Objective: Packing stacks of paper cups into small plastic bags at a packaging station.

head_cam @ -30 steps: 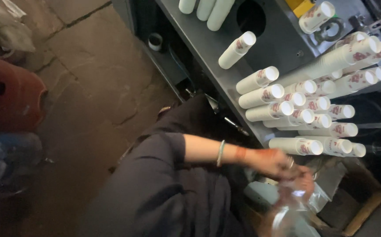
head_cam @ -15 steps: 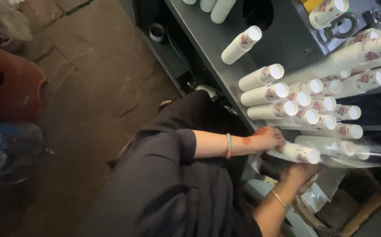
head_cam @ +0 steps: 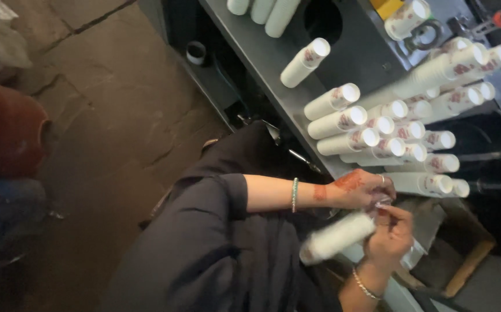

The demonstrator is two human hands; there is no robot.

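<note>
1. My right hand [head_cam: 386, 237] grasps a blurred white cup stack [head_cam: 337, 238] at lower right of the frame; my left hand [head_cam: 361, 188] pinches its upper end.
2. Grey table [head_cam: 273, 63], upper centre, bears rows of lying cup stacks [head_cam: 343, 124].
3. Green bangle [head_cam: 294, 194] rings my left wrist.

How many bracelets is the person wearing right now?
2. A green bangle sits on the left forearm near the wrist; a thin gold-coloured bracelet circles the wrist of the right hand, which grips a paper cup stack. The dark sleeve could hide more.
</note>
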